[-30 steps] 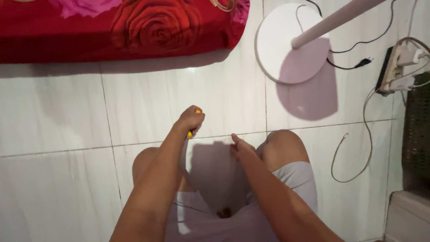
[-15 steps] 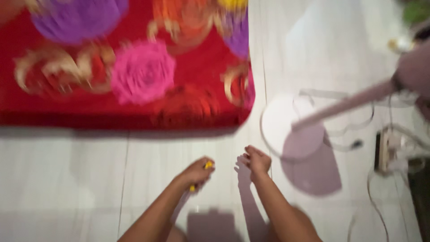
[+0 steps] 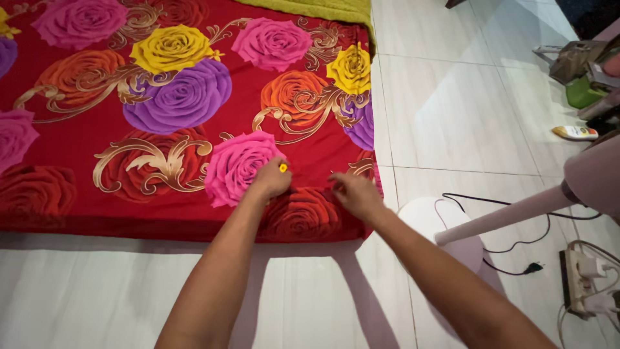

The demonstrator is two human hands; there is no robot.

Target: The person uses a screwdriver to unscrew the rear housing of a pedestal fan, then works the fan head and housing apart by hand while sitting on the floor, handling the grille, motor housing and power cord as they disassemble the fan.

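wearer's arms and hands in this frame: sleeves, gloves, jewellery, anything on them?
Both forearms are bare up to the bottom edge of the picture: no sleeves in view. The left hand and right hand wear no gloves. No watch, bracelet or ring shows on the wrists or fingers, though the fingers are too small to rule out a thin ring. No markings or cables on the arms.

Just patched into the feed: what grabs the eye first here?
The red mattress printed with big roses in pink, purple, yellow and orange fills the upper left. Both hands rest on its near right corner: the left hand pinches a small yellow thing, and the right hand presses flat beside it. To the right, on the white tile floor, stand a fan base and a trailing black cable.
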